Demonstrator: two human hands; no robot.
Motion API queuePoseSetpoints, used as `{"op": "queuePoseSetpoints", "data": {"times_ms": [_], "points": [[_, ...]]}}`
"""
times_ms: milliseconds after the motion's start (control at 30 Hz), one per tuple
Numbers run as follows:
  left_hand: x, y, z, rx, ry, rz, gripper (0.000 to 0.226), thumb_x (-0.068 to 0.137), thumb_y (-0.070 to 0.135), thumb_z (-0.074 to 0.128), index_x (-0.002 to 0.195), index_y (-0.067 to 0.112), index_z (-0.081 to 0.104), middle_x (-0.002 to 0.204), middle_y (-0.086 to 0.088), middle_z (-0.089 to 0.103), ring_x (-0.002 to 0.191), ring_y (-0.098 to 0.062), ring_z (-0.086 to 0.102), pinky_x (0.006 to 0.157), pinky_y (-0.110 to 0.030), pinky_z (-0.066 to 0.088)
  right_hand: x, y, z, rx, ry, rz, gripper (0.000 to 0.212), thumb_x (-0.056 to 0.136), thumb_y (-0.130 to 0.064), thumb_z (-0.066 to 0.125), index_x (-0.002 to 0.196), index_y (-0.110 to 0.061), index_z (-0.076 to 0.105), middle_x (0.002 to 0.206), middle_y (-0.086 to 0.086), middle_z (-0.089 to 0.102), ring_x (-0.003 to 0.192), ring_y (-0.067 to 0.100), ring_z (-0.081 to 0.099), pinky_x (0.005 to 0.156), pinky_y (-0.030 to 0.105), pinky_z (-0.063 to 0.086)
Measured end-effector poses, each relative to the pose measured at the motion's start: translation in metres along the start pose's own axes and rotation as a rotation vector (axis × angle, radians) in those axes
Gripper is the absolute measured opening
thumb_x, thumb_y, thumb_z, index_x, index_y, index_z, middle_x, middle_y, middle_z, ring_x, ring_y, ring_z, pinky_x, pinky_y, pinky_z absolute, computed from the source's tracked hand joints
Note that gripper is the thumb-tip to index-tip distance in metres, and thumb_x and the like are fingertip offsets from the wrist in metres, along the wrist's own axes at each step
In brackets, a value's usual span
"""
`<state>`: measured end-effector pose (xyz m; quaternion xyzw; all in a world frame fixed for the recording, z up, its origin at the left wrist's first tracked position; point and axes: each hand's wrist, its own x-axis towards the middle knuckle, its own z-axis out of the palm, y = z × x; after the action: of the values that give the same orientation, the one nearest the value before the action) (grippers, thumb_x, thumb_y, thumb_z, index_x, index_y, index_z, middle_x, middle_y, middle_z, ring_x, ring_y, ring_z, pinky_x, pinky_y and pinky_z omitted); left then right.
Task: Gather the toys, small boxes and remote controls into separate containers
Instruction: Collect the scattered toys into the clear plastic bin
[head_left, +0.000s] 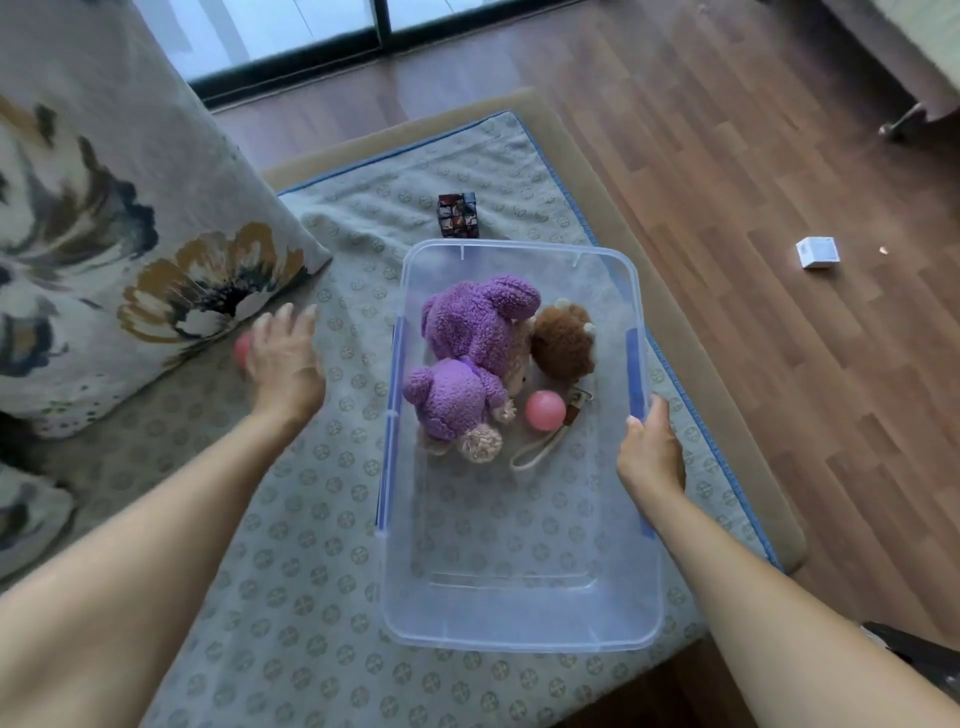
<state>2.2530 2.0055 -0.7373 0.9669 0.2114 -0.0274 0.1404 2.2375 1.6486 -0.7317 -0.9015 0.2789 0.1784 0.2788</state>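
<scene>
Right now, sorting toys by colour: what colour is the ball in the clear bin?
The ball in the bin is pink; head view shows it best.

- Brown wood-plank floor (727, 234) at right and top, glossy in daylight.
- Glass door (291, 31) with dark frame along the top edge, bright behind.
- Tan seat (722, 415) in the middle, draped in a grey patterned cover (322, 597) with blue edging.
- Large floral cushion (104, 208) at left, resting on the cover; second cushion (26, 514) below it at the left edge.
- Grey furniture (893, 41) at top right, raised on a metal leg (901, 122).
- Dark shape (914, 660) at the bottom right corner, too cut off to tell.
</scene>
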Motion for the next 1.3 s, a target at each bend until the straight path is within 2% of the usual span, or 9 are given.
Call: {"op": "queuePoseSetpoints", "data": {"times_ms": [100, 167, 633, 733, 833, 967, 1100, 1200, 1300], "points": [[0.025, -0.046, 0.005, 0.043, -0.277, -0.141, 0.063, 0.096, 0.011, 0.046, 0.151, 0.025, 0.019, 0.160, -0.010, 0.006, 0.146, -0.035, 0.002, 0.115, -0.051, 0.013, 0.003, 0.003, 0.005, -0.019, 0.023, -0.009, 0.035, 0.102, -0.019, 0.032, 0.137, -0.016, 0.032, 0.129, 0.019, 0.054, 0.111, 0.039, 0.054, 0.082, 0.041, 0.041], [0.033, -0.067, 0.010, 0.003, -0.382, -0.196, 0.064, 0.094, 0.017, 0.051, 0.151, 0.026, 0.021, 0.159, -0.012, 0.009, 0.143, -0.040, 0.012, 0.115, -0.047, 0.018, 0.004, 0.005, 0.005, -0.030, 0.034, -0.017, 0.036, 0.102, -0.019, 0.033, 0.138, -0.015, 0.032, 0.128, 0.020, 0.055, 0.110, 0.039, 0.054, 0.080, 0.040, 0.040], [-0.006, -0.041, -0.006, -0.253, -0.137, -0.278, 0.040, 0.087, 0.010, 0.062, 0.125, 0.021, 0.053, 0.126, -0.021, 0.037, 0.106, -0.040, 0.049, 0.097, -0.044, 0.044, -0.002, 0.002, 0.002, -0.003, 0.010, -0.023, 0.029, 0.102, -0.018, 0.034, 0.130, -0.010, 0.035, 0.126, 0.023, 0.054, 0.110, 0.039, 0.054, 0.076, 0.036, 0.034], [-0.053, 0.009, -0.032, -0.398, 0.082, 0.101, 0.038, 0.085, 0.011, 0.065, 0.121, 0.020, 0.058, 0.123, -0.020, 0.043, 0.096, -0.023, 0.047, 0.083, -0.037, 0.049, -0.006, -0.002, -0.006, 0.056, -0.055, -0.014, 0.035, 0.103, -0.018, 0.033, 0.137, -0.010, 0.032, 0.133, 0.022, 0.050, 0.116, 0.037, 0.051, 0.078, 0.032, 0.032], [-0.110, 0.043, -0.033, -0.346, -0.021, 0.544, 0.049, 0.074, 0.008, 0.075, 0.116, 0.027, 0.056, 0.113, -0.016, 0.050, 0.085, -0.021, 0.052, 0.062, -0.032, 0.050, -0.012, -0.006, -0.013, 0.111, -0.124, 0.002, 0.045, 0.103, -0.017, 0.034, 0.147, -0.015, 0.024, 0.145, 0.018, 0.041, 0.127, 0.034, 0.045, 0.084, 0.032, 0.032], [-0.135, 0.047, 0.001, -0.111, -0.100, 0.662, 0.077, 0.059, 0.013, 0.086, 0.123, 0.035, 0.049, 0.114, -0.014, 0.057, 0.103, -0.033, 0.052, 0.083, -0.046, 0.050, -0.025, 0.000, -0.019, 0.171, -0.187, 0.034, 0.060, 0.101, -0.014, 0.041, 0.153, -0.022, 0.012, 0.156, 0.010, 0.028, 0.139, 0.031, 0.033, 0.107, 0.038, 0.032], [-0.124, 0.042, 0.004, -0.405, -0.286, 0.096, 0.096, 0.076, 0.008, 0.073, 0.151, 0.029, 0.016, 0.157, -0.005, 0.021, 0.145, -0.024, 0.017, 0.117, -0.041, 0.018, -0.036, 0.009, -0.021, 0.189, -0.204, 0.080, 0.070, 0.097, -0.004, 0.046, 0.153, -0.028, 0.011, 0.156, 0.011, 0.027, 0.137, 0.033, 0.036, 0.099, 0.039, 0.039], [-0.118, 0.050, 0.001, -0.882, -0.525, -0.357, 0.092, 0.083, -0.014, 0.051, 0.151, 0.035, 0.014, 0.158, 0.004, 0.019, 0.142, -0.018, 0.025, 0.108, -0.033, 0.031, -0.044, 0.011, -0.022, 0.245, -0.177, 0.093, 0.069, 0.094, 0.005, 0.037, 0.151, -0.030, 0.022, 0.149, 0.010, 0.040, 0.120, 0.030, 0.051, 0.085, 0.031, 0.044], [-0.118, 0.056, -0.008, -0.977, -0.517, -0.476, 0.089, 0.081, -0.023, 0.038, 0.150, 0.032, 0.024, 0.152, 0.002, 0.034, 0.131, -0.025, 0.044, 0.088, -0.034, 0.045, -0.052, 0.012, -0.032, 0.337, -0.176, 0.090, 0.068, 0.091, 0.007, 0.033, 0.148, -0.031, 0.032, 0.142, 0.006, 0.048, 0.112, 0.025, 0.055, 0.083, 0.027, 0.046]]}}
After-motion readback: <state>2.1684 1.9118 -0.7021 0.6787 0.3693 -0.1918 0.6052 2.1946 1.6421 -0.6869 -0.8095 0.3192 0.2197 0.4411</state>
